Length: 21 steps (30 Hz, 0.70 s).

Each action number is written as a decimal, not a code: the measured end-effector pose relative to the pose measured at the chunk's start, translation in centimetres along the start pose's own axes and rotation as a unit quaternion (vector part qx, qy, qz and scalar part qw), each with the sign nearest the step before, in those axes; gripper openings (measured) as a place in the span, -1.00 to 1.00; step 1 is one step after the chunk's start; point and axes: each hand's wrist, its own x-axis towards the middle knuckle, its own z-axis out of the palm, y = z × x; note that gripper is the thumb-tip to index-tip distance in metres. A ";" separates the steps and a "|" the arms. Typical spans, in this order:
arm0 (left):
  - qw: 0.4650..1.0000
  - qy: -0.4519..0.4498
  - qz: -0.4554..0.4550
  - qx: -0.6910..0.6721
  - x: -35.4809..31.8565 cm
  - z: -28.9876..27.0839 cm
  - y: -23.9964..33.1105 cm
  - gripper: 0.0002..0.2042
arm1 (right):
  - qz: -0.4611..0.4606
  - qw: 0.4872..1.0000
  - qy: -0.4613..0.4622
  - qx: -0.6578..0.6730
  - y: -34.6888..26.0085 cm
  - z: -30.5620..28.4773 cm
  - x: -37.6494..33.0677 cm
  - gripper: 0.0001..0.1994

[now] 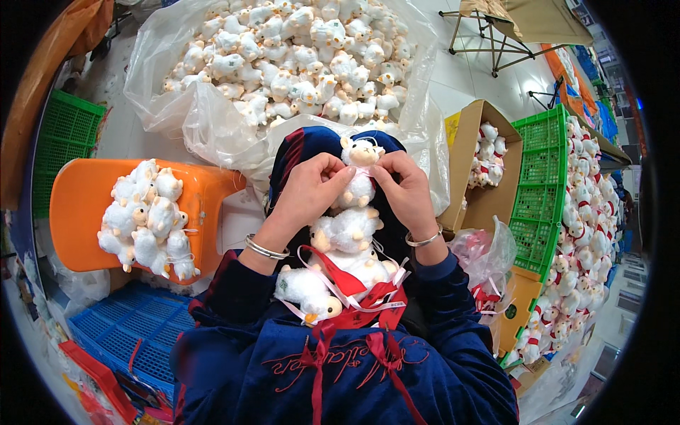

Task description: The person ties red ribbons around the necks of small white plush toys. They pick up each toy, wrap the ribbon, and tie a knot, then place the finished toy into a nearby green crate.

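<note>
A small white plush sheep (360, 188) stands upright over my lap, facing up, with a thin pale pink ribbon (363, 171) across its neck. My left hand (316, 185) pinches at the ribbon's left side, thumb against the neck. On the other side my right hand (405, 185) is closed the same way, its fingertips at the ribbon. How the ribbon runs between the fingers is partly hidden. Below lie more plush sheep (301, 287) on my lap, with red fabric strips (345, 278) and loose pale ribbons heaped over them.
Ahead, a large clear plastic bag (159, 85) holds a heap of plush sheep. Several more lie on an orange stool (74, 212) at left, near a blue crate (127, 333). To the right are a cardboard box (496, 205) and a green crate (535, 205) beside sheep with red scarves (584, 219).
</note>
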 end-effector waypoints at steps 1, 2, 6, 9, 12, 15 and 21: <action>1.000 -0.002 0.008 0.022 0.2 -0.1 0.3 -0.77 | -0.008 1.000 0.011 -0.028 -0.5 -0.1 0.1 -0.89; 0.999 -0.003 0.017 0.043 0.4 -0.1 0.5 -0.77 | -0.017 0.998 0.023 -0.056 -1.2 -0.2 0.3 -0.89; 0.994 0.002 0.061 0.094 1.1 -0.4 0.7 -0.78 | 0.055 0.996 0.003 -0.070 -4.3 -0.4 0.5 -0.90; 0.976 -0.026 0.083 0.198 1.8 -0.8 2.8 -0.80 | 0.069 0.993 -0.037 -0.089 -4.2 -0.5 1.0 -0.88; 0.960 -0.040 0.112 0.252 2.8 -0.8 3.5 -0.82 | 0.095 0.992 -0.044 -0.064 -4.2 -0.7 1.7 -0.86; 0.963 -0.046 0.100 0.246 3.1 -0.7 3.6 -0.83 | 0.184 0.981 -0.058 0.018 -4.3 -0.4 2.3 -0.83; 0.983 -0.022 0.060 0.170 2.8 -0.4 2.3 -0.82 | 0.165 0.982 -0.035 0.083 -2.4 0.6 1.6 -0.80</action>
